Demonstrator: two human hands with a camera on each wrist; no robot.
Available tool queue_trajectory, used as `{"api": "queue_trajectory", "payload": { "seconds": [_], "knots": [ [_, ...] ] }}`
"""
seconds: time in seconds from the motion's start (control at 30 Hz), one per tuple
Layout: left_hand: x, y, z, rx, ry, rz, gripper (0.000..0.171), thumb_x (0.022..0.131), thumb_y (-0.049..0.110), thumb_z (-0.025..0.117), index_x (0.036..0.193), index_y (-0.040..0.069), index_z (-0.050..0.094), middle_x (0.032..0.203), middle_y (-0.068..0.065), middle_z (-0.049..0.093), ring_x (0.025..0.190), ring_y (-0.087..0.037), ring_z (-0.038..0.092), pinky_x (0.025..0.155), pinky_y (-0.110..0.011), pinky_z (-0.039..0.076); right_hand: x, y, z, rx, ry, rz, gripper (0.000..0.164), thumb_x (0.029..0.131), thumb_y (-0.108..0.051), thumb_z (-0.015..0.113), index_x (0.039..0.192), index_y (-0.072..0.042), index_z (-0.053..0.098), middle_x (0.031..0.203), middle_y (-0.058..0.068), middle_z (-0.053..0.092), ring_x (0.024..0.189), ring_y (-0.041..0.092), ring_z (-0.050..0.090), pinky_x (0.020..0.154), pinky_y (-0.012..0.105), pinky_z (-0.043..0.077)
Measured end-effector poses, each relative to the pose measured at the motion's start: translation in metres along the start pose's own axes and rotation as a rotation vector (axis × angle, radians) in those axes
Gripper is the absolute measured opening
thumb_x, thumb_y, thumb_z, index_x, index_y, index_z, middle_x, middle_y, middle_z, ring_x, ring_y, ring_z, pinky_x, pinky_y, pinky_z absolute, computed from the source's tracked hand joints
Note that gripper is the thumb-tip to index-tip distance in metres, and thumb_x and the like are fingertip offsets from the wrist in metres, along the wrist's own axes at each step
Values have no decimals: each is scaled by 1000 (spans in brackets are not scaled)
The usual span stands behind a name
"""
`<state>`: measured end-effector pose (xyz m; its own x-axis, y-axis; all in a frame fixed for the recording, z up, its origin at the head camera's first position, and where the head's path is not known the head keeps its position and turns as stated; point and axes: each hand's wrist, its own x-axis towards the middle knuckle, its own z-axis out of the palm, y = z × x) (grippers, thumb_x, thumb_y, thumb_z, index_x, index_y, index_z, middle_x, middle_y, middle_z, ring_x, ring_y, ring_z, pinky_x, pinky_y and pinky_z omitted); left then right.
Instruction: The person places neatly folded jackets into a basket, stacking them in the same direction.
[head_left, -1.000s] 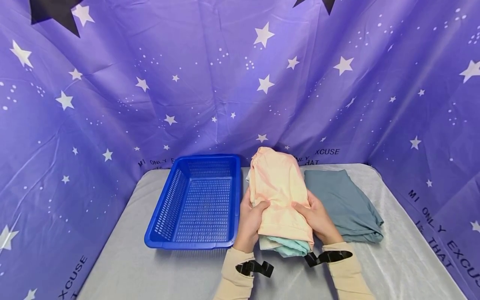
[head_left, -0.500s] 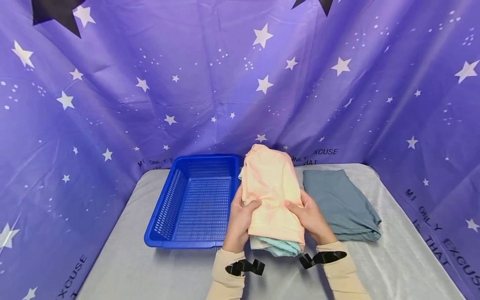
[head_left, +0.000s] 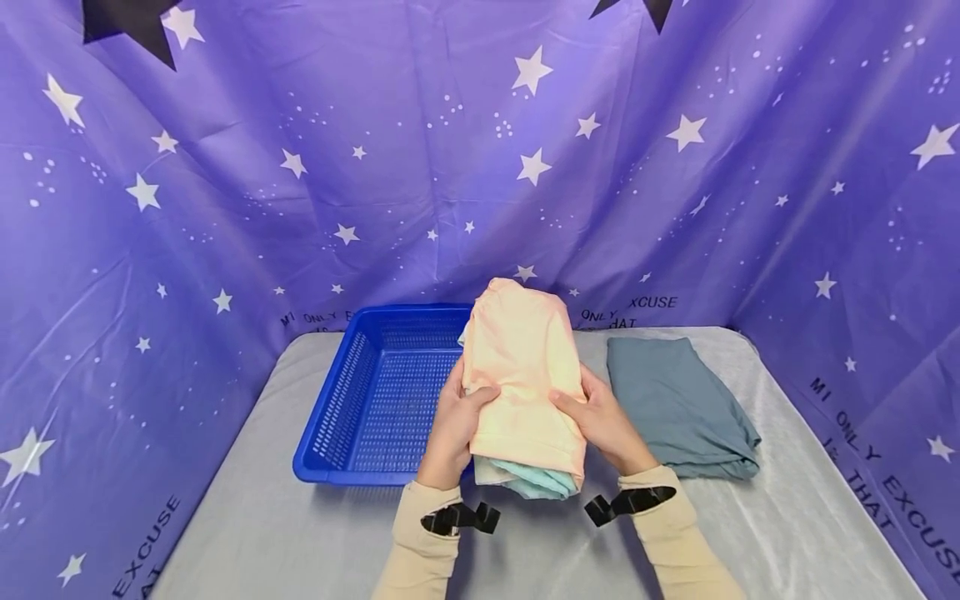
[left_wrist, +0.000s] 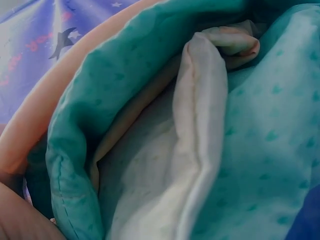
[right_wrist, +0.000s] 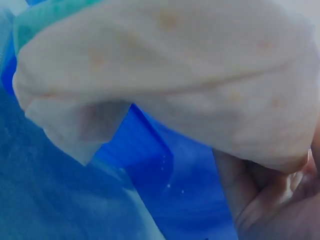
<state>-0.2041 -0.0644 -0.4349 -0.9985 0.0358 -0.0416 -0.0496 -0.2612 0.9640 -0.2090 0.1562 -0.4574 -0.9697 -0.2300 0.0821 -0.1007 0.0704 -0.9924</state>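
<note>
A stack of folded clothes, with a peach garment (head_left: 521, 350) on top and a teal layer (head_left: 543, 480) poking out below, is held up over the table. My left hand (head_left: 454, 423) grips its left side, thumb on top and fingers hidden underneath. On the opposite side my right hand (head_left: 611, 423) holds it the same way. The left wrist view shows teal printed cloth (left_wrist: 270, 130) and a white fold (left_wrist: 200, 110) close up. Pale spotted cloth (right_wrist: 175, 65) fills much of the right wrist view, with part of the right hand at lower right.
A blue perforated plastic basket (head_left: 360, 478) stands left of the stack, its right side partly covered by the clothes and left hand. A folded grey-blue cloth (head_left: 675, 408) lies on the right of the grey-covered table (head_left: 262, 500). Purple starry curtains (head_left: 420, 150) enclose the table.
Both hands have carried the clothes stack leftward and slightly up, so that it now overlaps the basket's right edge. The grip looks the same. The grey-blue cloth stays put.
</note>
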Motion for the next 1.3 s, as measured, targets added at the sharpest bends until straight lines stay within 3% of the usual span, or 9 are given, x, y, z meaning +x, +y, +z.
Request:
{"api": "queue_trajectory", "payload": {
  "seconds": [0.23,0.43,0.8,1.0,1.17,1.3],
  "knots": [
    [2,13,-16,-16,-27,-31,83,91,1,63,162,24,28,155,-10,47,123,-22,58,96,-31,52,10,-9,10,7,-59,-17,59,101,-18,65,151,1,39,128,25,59,95,10,70,80,28,60],
    [-2,16,-33,53,-43,-40,81,94,2,62,162,26,27,153,-10,49,116,-20,61,89,-31,55,14,-13,20,-13,-116,-11,59,102,-14,62,151,3,36,128,27,59,95,9,68,82,26,58],
    [-7,28,-66,107,-48,-70,79,95,1,59,162,26,26,146,-15,50,102,-18,66,82,-34,58,24,-25,43,-28,-243,-12,61,102,-12,59,156,-1,33,142,22,55,120,22,60,95,25,54],
    [-6,41,-83,138,-44,-130,79,98,3,59,163,32,23,144,-13,51,97,-17,69,80,-35,60,32,-33,55,-5,-298,-2,64,102,-10,59,159,-4,29,148,20,51,129,24,55,100,30,52],
    [-3,52,-97,173,-58,-167,80,99,6,58,163,33,20,139,-11,51,91,-16,70,76,-35,61,41,-34,65,48,-343,43,63,103,-10,58,159,-7,29,142,21,54,119,21,61,92,32,57],
    [-1,56,-104,187,-68,-188,82,98,8,62,163,32,19,125,-7,60,83,-17,73,73,-36,62,45,-34,72,74,-360,77,62,103,-10,57,159,-9,30,135,22,58,106,18,67,83,34,60]
  ]
}}
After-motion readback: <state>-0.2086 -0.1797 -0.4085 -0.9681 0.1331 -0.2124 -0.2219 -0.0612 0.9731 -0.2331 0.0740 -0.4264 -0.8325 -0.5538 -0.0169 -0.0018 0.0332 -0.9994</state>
